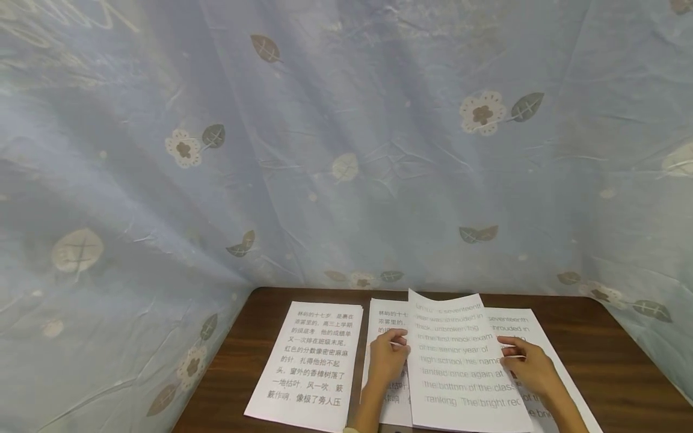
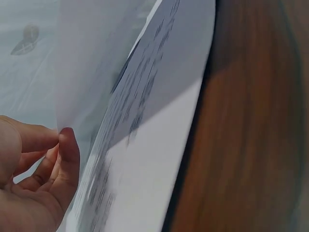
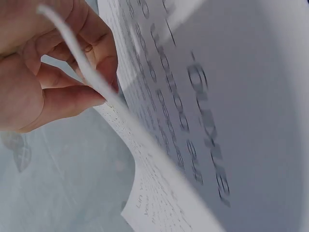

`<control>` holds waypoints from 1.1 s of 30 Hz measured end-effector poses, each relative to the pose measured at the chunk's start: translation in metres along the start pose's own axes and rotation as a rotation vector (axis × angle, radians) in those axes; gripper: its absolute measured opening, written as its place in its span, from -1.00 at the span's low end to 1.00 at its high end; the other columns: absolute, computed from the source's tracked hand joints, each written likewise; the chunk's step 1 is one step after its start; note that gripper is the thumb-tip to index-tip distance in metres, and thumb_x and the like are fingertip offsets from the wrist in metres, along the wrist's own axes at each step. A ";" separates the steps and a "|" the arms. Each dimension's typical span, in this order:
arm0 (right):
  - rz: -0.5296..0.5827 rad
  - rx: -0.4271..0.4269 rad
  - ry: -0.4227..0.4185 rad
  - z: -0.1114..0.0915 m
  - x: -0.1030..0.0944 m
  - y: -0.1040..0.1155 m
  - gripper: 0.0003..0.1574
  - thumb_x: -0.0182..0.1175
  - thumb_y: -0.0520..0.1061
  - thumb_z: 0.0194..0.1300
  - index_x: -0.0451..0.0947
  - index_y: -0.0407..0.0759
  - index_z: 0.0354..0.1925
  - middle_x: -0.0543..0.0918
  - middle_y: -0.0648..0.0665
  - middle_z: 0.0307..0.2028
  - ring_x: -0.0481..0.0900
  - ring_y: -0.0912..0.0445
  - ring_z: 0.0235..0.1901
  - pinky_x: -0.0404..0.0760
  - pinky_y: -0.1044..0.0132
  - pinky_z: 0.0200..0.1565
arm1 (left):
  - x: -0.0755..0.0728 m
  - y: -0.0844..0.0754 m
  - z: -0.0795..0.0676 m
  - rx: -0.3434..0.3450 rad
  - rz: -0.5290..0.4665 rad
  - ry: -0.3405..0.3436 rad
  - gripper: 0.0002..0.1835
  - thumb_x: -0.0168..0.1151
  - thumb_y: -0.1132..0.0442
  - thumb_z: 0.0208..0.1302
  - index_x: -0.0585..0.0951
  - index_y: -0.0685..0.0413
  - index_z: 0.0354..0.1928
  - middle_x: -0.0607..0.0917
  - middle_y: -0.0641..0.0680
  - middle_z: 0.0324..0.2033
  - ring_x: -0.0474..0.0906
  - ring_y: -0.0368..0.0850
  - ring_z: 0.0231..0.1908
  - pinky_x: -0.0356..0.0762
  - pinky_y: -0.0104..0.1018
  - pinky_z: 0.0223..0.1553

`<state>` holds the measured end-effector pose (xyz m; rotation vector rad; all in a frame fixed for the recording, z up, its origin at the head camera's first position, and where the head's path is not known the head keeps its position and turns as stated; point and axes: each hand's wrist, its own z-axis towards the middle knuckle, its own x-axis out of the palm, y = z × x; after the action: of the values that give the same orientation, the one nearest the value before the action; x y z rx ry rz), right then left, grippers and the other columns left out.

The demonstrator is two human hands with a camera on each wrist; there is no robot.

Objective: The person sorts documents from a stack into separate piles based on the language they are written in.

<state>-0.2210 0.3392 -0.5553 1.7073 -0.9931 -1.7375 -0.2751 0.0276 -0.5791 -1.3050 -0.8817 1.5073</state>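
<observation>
A printed sheet of paper [image 1: 462, 373] with English text is held up between both hands, its top edge curving. My left hand [image 1: 387, 358] pinches its left edge between thumb and fingertips; the left wrist view shows that hand [image 2: 43, 169] gripping the thin sheet [image 2: 89, 63]. On the opposite edge, my right hand [image 1: 527, 364] pinches the paper, thumb against fingers, as the right wrist view also shows [image 3: 72, 63]. Behind the raised sheet lie a middle paper stack [image 1: 392, 412] with Chinese text and a right stack [image 1: 563, 391] with English text, both partly hidden.
Another stack of Chinese-printed pages [image 1: 308, 361] lies to the left on the dark brown wooden table [image 1: 238, 349]. Pale blue cloth [image 1: 379, 180] with flowers and leaves hangs behind the table and along its sides.
</observation>
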 end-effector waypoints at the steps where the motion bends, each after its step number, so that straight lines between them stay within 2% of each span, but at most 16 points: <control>1: -0.007 -0.004 0.001 0.000 -0.003 -0.002 -0.28 0.25 -0.22 0.42 0.42 -0.39 0.47 0.69 -0.30 0.09 0.67 0.06 -0.03 0.63 0.38 -0.25 | 0.004 -0.001 0.000 0.004 -0.010 -0.002 -0.64 0.39 0.45 0.25 0.77 0.15 0.10 0.78 -0.01 -0.24 0.63 -0.40 -0.37 0.60 -0.53 -0.39; 5: -0.045 -0.007 0.001 -0.001 -0.016 -0.011 -0.28 0.27 -0.20 0.42 0.43 -0.40 0.46 0.71 -0.31 0.08 0.66 0.09 -0.05 0.56 0.38 -0.23 | 0.019 -0.004 -0.002 0.009 -0.044 -0.004 -0.63 0.41 0.47 0.24 0.77 0.16 0.10 0.78 0.02 -0.25 0.62 -0.40 -0.38 0.61 -0.52 -0.40; 9: -0.097 -0.028 -0.009 -0.001 -0.030 -0.022 -0.32 0.29 -0.21 0.41 0.47 -0.43 0.42 0.74 -0.28 0.04 0.64 0.19 -0.10 0.51 0.40 -0.22 | 0.033 -0.008 -0.004 -0.015 -0.077 0.010 -0.62 0.40 0.47 0.25 0.77 0.15 0.12 0.77 0.03 -0.24 0.61 -0.42 -0.39 0.61 -0.54 -0.40; 15: -0.041 0.014 0.034 -0.004 -0.047 -0.037 -0.26 0.27 -0.19 0.47 0.37 -0.47 0.48 0.70 -0.30 0.10 0.54 0.34 -0.17 0.57 0.41 -0.23 | 0.051 -0.017 -0.007 -0.066 -0.148 0.031 -0.61 0.39 0.48 0.27 0.77 0.13 0.14 0.76 0.03 -0.23 0.61 -0.42 -0.41 0.62 -0.57 -0.44; 21: 0.014 0.033 0.059 -0.003 -0.059 -0.053 -0.22 0.27 -0.19 0.50 0.29 -0.52 0.51 0.67 -0.33 0.12 0.56 0.31 -0.18 0.63 0.38 -0.21 | 0.067 -0.022 -0.007 -0.071 -0.196 0.032 -0.62 0.40 0.51 0.27 0.78 0.12 0.11 0.74 -0.01 -0.25 0.63 -0.39 -0.45 0.63 -0.55 -0.46; 29: 0.057 0.059 0.077 -0.008 -0.079 -0.068 -0.21 0.27 -0.18 0.52 0.26 -0.51 0.52 0.67 -0.12 0.04 0.57 0.29 -0.21 0.69 0.32 -0.20 | 0.091 -0.028 -0.009 -0.098 -0.255 0.029 -0.64 0.41 0.51 0.25 0.79 0.08 0.06 0.72 -0.09 -0.28 0.64 -0.39 -0.44 0.66 -0.53 -0.46; 33: 0.080 0.074 0.086 -0.008 -0.085 -0.073 -0.20 0.27 -0.16 0.53 0.25 -0.50 0.53 0.68 -0.09 0.03 0.61 0.25 -0.20 0.71 0.29 -0.19 | 0.100 -0.032 -0.010 -0.095 -0.270 0.017 -0.64 0.41 0.54 0.23 0.80 0.10 0.03 0.73 -0.08 -0.30 0.64 -0.39 -0.46 0.64 -0.53 -0.49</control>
<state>-0.1961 0.4490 -0.5592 1.7478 -1.0842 -1.5818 -0.2605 0.1322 -0.5835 -1.2099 -1.0834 1.2547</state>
